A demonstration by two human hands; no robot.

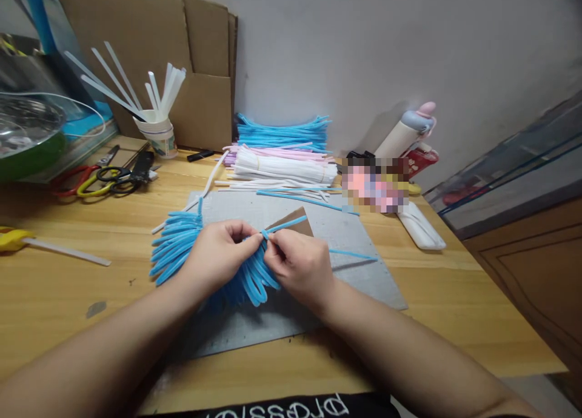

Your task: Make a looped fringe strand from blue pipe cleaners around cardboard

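Both my hands meet over a grey mat (364, 278) on the wooden table. My left hand (218, 251) is closed round a bundle of folded blue pipe cleaners (175, 245) that fans out to the left and below. My right hand (297, 263) pinches a single blue pipe cleaner (284, 225) wound round the bundle's middle, its free end pointing up to the right. Under that end lies a brown cardboard piece (300, 221). A loose blue pipe cleaner (352, 254) rests on the mat to the right.
Stacks of blue, pink and white pipe cleaners (282, 154) lie behind the mat. A cup of white sticks (157, 130), scissors (97, 179), a metal bowl (27, 127) and cardboard sheets (150, 48) stand at the back left. A white case (421, 227) and bottle (407, 133) are on the right.
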